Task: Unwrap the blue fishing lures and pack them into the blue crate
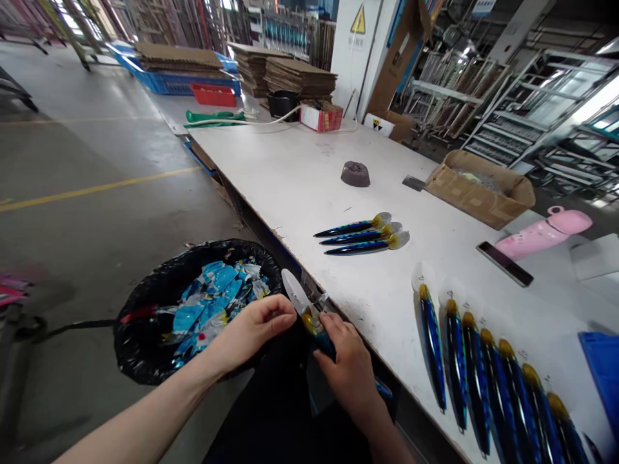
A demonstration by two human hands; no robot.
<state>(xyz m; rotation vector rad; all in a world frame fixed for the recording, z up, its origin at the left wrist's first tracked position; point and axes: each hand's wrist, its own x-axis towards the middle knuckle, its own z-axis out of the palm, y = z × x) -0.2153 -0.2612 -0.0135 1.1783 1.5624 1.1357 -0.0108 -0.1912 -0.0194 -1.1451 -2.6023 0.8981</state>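
Blue-and-black, a glossy, slender fishing lure with a yellow head and clear lip (316,327) is gripped in the fingers of the right hand (352,364), just off the white surface's (271,174) left edge. The left hand (268,316) is beside the lip, fingers curled; whether they pinch anything, I cannot tell. Three similar lures (355,238) lie inward from that edge.

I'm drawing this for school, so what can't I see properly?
In the head view:
Held lure: partly hidden by the right hand.
Left hand: too curled to show whether it pinches anything.
Trash bag: its bottom lies under scraps.
Cardboard box: contents too blurred to name.
Blue container: right edge cuts it off.
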